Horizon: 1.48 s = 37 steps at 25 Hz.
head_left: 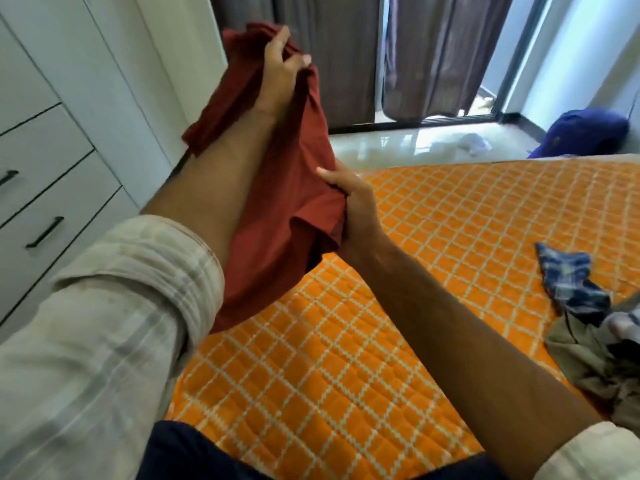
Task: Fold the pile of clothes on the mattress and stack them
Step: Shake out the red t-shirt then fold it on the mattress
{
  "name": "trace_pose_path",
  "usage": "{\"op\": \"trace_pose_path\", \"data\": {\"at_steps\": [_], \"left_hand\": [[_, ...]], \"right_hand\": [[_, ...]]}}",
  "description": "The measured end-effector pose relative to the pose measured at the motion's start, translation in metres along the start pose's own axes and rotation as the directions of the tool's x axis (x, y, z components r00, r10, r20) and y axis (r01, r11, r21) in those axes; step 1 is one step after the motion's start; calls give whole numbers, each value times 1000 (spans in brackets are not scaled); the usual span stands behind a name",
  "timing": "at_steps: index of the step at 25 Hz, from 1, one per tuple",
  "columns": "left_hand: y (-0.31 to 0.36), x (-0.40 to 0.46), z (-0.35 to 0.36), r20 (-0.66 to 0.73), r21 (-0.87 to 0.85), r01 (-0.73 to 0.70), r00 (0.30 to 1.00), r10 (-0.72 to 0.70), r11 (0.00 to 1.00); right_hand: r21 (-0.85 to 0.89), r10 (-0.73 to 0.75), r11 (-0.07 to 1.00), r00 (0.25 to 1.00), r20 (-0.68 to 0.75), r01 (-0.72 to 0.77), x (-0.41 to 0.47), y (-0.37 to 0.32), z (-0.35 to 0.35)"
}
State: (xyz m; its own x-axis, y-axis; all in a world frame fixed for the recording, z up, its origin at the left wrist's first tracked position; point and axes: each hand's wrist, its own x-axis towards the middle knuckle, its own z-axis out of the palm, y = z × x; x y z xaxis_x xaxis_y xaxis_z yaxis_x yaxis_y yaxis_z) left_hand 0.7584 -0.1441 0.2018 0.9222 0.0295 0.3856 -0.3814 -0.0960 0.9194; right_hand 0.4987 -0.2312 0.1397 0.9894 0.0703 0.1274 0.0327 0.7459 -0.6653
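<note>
Left hand (pixel 277 69) grips red garment (pixel 294 188) up high; right hand (pixel 349 206) pinches its lower hem. Step looks like spreading it out; next, lay flat on orange mattress (pixel 433 271).

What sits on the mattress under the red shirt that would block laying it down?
Nothing visible. Both hands, left and right, hold the rust-red cotton shirt above bare orange quilted mattress. The rumpled pile of unfolded clothes lies apart, at the mattress's right edge.
</note>
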Motion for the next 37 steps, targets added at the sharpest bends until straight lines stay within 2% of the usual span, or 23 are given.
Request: {"op": "trace_pose_path", "data": {"at_steps": [3,6,9,11,14,17,19,20,21,22,23,24,26,28,30,32,35,37], "left_hand": [[-67,-31,67,114,114,101,987,-114,988],[-136,-85,132,220,255,203,940,-261,945],[-200,-126,209,354,380,170,882,-313,909],[-232,-138,255,427,445,119,843,-327,888],[-255,-146,306,507,520,73,775,-377,851],[-273,-169,329,659,527,-57,657,-366,848],[-280,-184,319,733,505,-183,607,-307,843],[-281,-187,309,744,492,-239,616,-261,837],[-281,-188,295,744,486,-296,634,-211,823],[-280,-190,282,739,494,-354,653,-168,794],[-278,-196,260,726,522,-401,673,-145,753],[-275,-204,244,705,551,-418,697,-135,722],[-261,-240,196,653,609,-393,741,-154,689],[-249,-293,133,676,627,-416,711,-194,659],[-241,-346,65,733,615,-502,648,-207,608],[-235,-387,-1,728,650,-537,643,-238,538],[-220,-416,-73,653,750,-524,680,-332,403],[-208,-421,-100,611,790,-551,678,-408,269]], "right_hand": [[-25,61,997,983,-173,-66,-20,-5,-85],[-103,175,970,926,-335,-220,-48,1,-173],[-199,211,919,850,-482,-341,-69,1,-270],[-311,202,845,800,-566,-434,-75,-7,-327],[-522,197,595,741,-642,-611,-81,-30,-385],[-724,195,226,758,-622,-652,-89,-49,-428],[-782,131,73,783,-608,-619,-96,-48,-441],[-804,50,-5,802,-595,-595,-100,-45,-441],[-828,-78,-135,839,-539,-544,-104,-40,-437],[-835,-189,-304,888,-418,-458,-107,-33,-431],[-832,-220,-428,934,-283,-353,-109,-23,-419],[-839,-175,-487,968,-178,-242,-108,-16,-409],[-862,94,-507,995,-40,14,-108,4,-387],[-861,299,-493,954,-31,127,-115,14,-378],[-855,333,-513,937,-109,82,-123,11,-379],[-819,292,-571,946,-139,56,-131,12,-373],[-761,347,-611,938,-8,219,-134,38,-337],[-717,422,-612,904,59,333,-136,67,-308]]}}
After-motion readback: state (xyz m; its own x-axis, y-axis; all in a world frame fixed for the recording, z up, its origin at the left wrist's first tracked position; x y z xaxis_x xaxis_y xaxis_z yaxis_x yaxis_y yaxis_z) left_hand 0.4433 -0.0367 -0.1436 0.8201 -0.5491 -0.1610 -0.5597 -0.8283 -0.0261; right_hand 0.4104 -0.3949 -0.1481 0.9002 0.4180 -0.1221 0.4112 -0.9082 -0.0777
